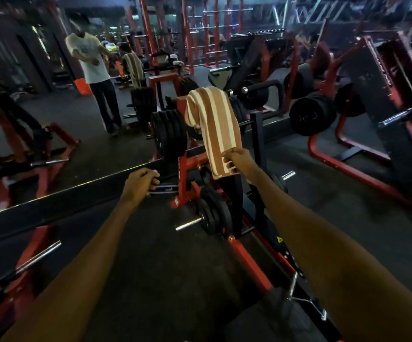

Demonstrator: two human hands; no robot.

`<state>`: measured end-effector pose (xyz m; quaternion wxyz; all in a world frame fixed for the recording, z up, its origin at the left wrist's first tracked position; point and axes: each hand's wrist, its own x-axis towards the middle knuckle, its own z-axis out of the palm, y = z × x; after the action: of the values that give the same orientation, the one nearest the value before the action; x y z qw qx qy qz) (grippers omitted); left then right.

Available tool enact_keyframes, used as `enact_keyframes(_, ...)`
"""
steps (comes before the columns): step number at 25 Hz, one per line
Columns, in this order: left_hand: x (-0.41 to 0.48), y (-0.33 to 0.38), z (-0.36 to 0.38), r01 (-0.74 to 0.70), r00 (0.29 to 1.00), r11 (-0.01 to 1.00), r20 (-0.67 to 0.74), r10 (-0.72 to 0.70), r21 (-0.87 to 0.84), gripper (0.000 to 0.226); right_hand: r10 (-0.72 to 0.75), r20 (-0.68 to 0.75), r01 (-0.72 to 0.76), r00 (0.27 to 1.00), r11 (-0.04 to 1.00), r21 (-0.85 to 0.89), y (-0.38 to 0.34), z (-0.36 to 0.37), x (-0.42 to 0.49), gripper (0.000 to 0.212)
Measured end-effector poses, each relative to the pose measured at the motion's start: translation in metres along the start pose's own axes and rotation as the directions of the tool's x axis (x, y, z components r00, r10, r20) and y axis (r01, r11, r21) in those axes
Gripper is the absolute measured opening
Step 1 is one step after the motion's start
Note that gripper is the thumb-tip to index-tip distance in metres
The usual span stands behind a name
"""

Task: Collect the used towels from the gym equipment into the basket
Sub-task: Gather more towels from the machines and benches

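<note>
Head view: striped towel [212, 124] draped over red rack [183, 169], lower hem pinched by right hand [240, 162] just beneath; left hand [139, 184] curled, hold unclear.

The towel [212, 124] hung over the top of a weight rack [187, 169] just beyond the right hand [239, 161], with its lower end held in that hand. Upper plates [168, 134] sat on the rack beyond the left hand [139, 182], and lower plates [214, 213] sat nearer than both hands, between the forearms. A mirror [27, 114] stood to the left of the left hand.
</note>
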<state>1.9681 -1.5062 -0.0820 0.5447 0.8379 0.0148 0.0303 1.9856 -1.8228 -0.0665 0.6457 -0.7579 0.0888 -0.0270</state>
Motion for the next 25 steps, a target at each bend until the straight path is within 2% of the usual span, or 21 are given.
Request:
enact_keyframes(7, 0.178, 0.003, 0.002, -0.037, 0.994, 0.999, 0.1, 0.038, -0.014, 0.017, 0.016, -0.135, -0.026, 0.991, 0.997, -0.077, -0.017, 0.035, 0.136, 0.018)
enact_keyframes(15, 0.335, 0.011, 0.031, -0.064, 0.981, 0.997, 0.183, 0.069, -0.033, 0.02, 0.07, -0.259, -0.109, 0.963, 0.984, -0.138, -0.017, 0.04, 0.271, 0.027)
enact_keyframes(16, 0.352, 0.012, 0.035, -0.066, 0.981, 0.997, 0.182, 0.071, -0.037, 0.02, 0.056, -0.293, -0.107, 0.954, 0.981, -0.16, -0.02, 0.039, 0.291, 0.034)
enact_keyframes(21, 0.427, 0.018, 0.043, -0.044, 0.984, 0.999, 0.172, 0.048, -0.029, 0.019, 0.047, -0.345, -0.118, 0.937, 0.975, -0.189, -0.043, 0.031, 0.368, 0.102)
enact_keyframes(23, 0.453, 0.02, 0.045, -0.038, 0.982, 0.998, 0.183, 0.048, -0.053, 0.019, 0.092, -0.342, -0.159, 0.935, 0.972, -0.171, -0.047, 0.031, 0.393, 0.119)
enact_keyframes(25, 0.472, 0.024, 0.046, -0.046, 0.982, 0.997, 0.179, 0.055, -0.054, 0.019, 0.113, -0.341, -0.179, 0.933, 0.969, -0.171, -0.045, 0.034, 0.409, 0.125)
